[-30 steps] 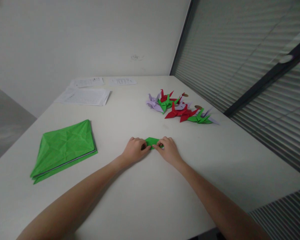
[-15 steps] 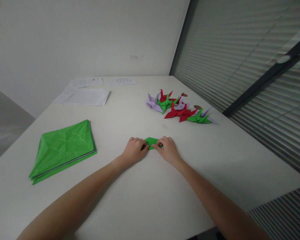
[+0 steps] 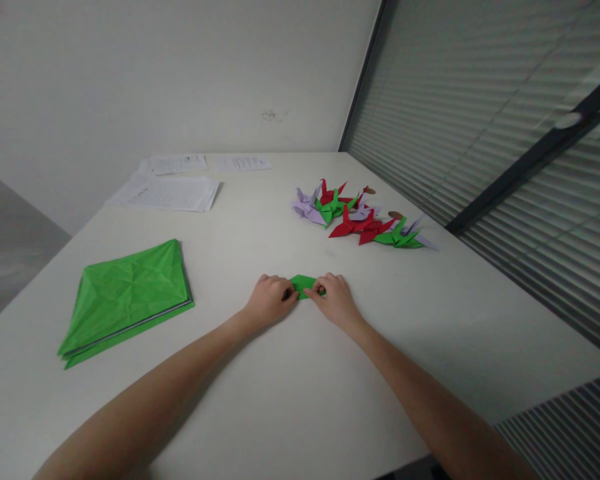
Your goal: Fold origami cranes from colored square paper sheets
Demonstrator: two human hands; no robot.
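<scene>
A small folded piece of green origami paper (image 3: 305,285) lies at the middle of the white table, between my two hands. My left hand (image 3: 271,296) has its fingers closed on the paper's left end. At the other end, my right hand (image 3: 334,297) pinches it between thumb and curled fingers. The paper's two ends are partly covered by my fingers. Beyond my right hand rests a cluster of folded paper cranes (image 3: 363,225) in red, green and lilac.
A creased green paper stack (image 3: 133,287) lies on the left of the white table (image 3: 290,400). Printed sheets (image 3: 175,193) are spread at the back left. Two brown round things (image 3: 395,215) sit behind the cranes. A window with blinds (image 3: 480,120) borders the right side.
</scene>
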